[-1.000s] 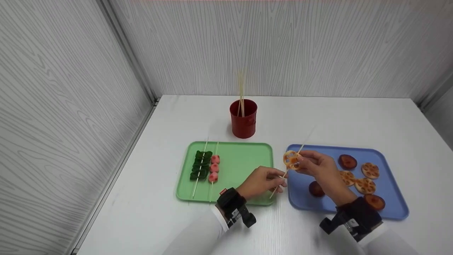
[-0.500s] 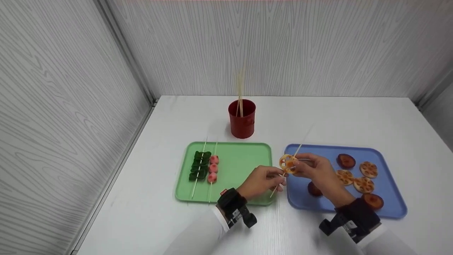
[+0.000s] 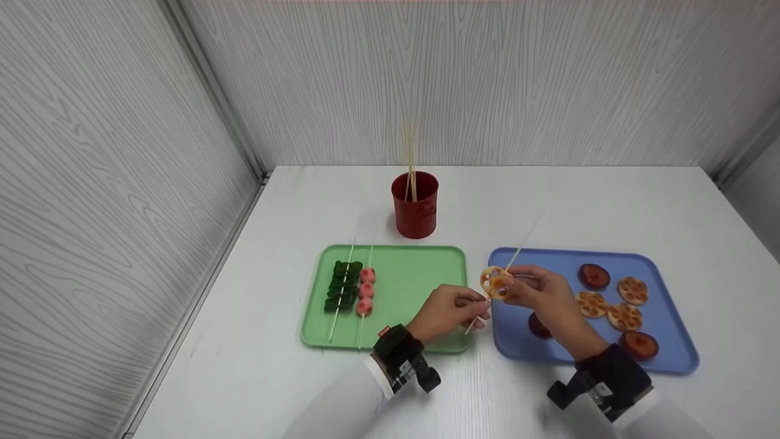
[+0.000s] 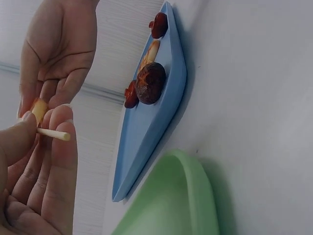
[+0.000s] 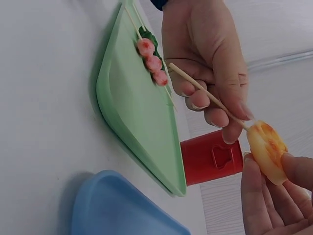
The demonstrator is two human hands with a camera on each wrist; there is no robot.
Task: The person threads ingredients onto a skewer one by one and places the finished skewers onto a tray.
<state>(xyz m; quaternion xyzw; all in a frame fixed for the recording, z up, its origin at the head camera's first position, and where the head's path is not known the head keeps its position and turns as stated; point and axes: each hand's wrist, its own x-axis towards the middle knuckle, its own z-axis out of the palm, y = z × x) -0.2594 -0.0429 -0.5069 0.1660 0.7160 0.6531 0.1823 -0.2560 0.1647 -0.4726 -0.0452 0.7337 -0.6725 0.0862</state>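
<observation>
**Two hands threading a lotus root slice onto a bamboo skewer**

At the lower centre of the head view, over the gap between two trays, the left hand (image 3: 451, 311) pinches a thin bamboo skewer (image 3: 510, 261) near its lower end. The grip is thumb against curled fingers. The skewer slants up and to the right, and its far end reaches over the corner of the blue tray (image 3: 673, 360).

The right hand (image 3: 545, 291) pinches a round orange lotus root slice (image 3: 493, 282) between its fingertips. The slice sits on the skewer, just above the left hand's grip and touching the fingers of both hands.

The blue tray lies at the lower right of the frame. It holds more lotus root slices (image 3: 624, 316) and dark red round slices (image 3: 593, 275).

The green tray (image 3: 420, 268) lies left of centre. On its left part rest two finished skewers side by side, one of green pieces (image 3: 342, 285) and one of pink pieces (image 3: 365, 290).

Above the trays, at the centre of the frame, a red cup (image 3: 415, 204) stands upright on the white table (image 3: 609, 201) with spare skewers in it.
</observation>
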